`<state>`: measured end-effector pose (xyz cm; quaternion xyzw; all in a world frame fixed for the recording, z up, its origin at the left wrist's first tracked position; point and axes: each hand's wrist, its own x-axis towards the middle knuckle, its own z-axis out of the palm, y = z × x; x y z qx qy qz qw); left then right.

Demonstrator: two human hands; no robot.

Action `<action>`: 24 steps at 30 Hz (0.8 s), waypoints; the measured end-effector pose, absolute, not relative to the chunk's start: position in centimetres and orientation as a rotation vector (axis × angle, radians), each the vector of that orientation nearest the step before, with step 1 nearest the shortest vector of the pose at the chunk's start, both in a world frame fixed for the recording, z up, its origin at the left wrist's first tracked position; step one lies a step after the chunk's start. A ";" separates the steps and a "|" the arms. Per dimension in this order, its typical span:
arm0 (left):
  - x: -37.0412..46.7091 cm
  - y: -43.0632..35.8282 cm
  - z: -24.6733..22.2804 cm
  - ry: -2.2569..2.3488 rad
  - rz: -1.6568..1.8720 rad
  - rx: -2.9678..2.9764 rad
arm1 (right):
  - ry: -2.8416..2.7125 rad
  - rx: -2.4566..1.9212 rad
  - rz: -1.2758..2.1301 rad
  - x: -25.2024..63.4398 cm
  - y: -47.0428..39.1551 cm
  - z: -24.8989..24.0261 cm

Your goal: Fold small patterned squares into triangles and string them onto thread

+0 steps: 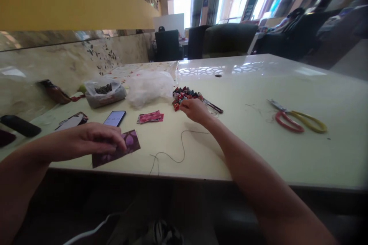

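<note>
My left hand (pixel 99 138) rests over a dark purple cloth piece (pixel 132 140) with a leaf print, near the table's front edge. Its fingers are loosely bent, thumb and forefinger tips a little apart. Farther off, my right hand (pixel 194 109) has its fingers pinched together at the near side of a heap of small folded cloth pieces (pixel 186 92) in red, green and dark colours. A red bit of cloth shows at the fingertips. A dark thread (pixel 183 143) curves over the table below the right wrist. Pink patterned cloth strips (pixel 150 117) lie stacked between the hands.
A phone (pixel 115 118) lies beyond my left hand. Farther back are a bag of dark bits (pixel 105 93) and a crumpled clear plastic bag (pixel 149 86). Thread snips (pixel 212 105) lie by the heap. Large scissors (pixel 290 118) with red and yellow handles lie right. A person (pixel 287 23) sits far back.
</note>
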<state>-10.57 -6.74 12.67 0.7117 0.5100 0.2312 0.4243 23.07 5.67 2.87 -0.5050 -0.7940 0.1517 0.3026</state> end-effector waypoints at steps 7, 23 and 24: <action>-8.1 -5.5 10.3 1.292 0.741 1.678 | -2.008 -1.054 0.835 20.5 4.4 1.8; 0.3 1.8 0.0 0.994 1.116 1.526 | -1.049 -0.922 1.695 19.6 3.4 1.1; 0.1 2.1 -0.1 0.957 1.106 1.538 | -1.010 -0.930 1.697 19.6 3.4 1.3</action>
